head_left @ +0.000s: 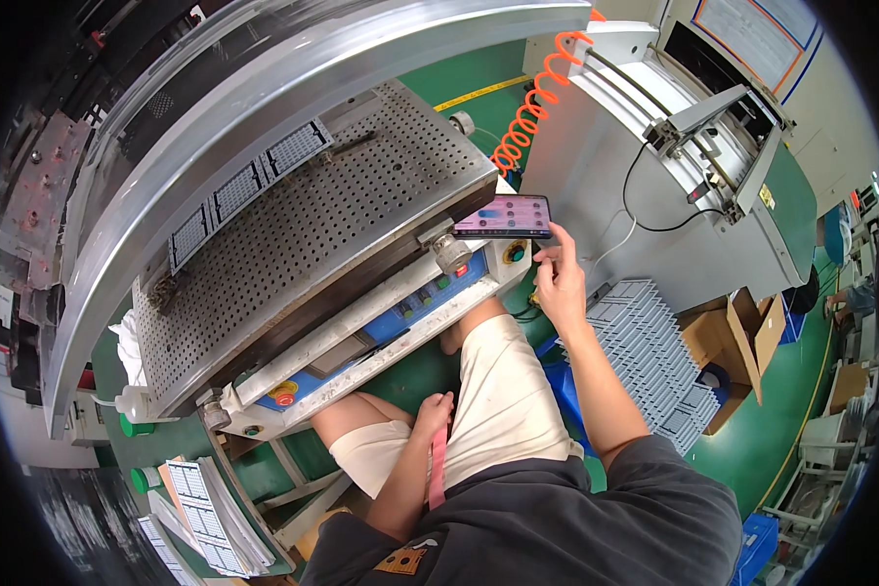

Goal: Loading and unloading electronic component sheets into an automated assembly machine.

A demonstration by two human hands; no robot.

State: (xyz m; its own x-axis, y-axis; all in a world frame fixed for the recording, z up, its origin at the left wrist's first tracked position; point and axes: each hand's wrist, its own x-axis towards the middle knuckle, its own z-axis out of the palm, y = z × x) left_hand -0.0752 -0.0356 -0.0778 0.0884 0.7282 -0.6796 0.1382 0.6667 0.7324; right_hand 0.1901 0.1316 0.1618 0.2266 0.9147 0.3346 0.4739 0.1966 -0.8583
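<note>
A phone (506,216) with a lit, colourful screen lies at the right end of the machine, beside the perforated metal bed (322,234). My right hand (562,273) is at its near right corner, index finger stretched to the phone's edge and the other fingers loosely bent, holding nothing. Over my lap my left hand (435,414) is closed, with a pink strap (439,464) running from it toward my waist. A printed white strip with black grid marks (254,186) lies along the far part of the bed, partly behind the curved metal frame.
Below the bed, a blue control panel (400,317) carries buttons and a red emergency knob (283,395). Stacked printed sheets (210,518) lie at lower left. An orange coiled hose (537,107) hangs at the back. On the right stand stacked white-blue racks (645,352) and an open cardboard box (742,342).
</note>
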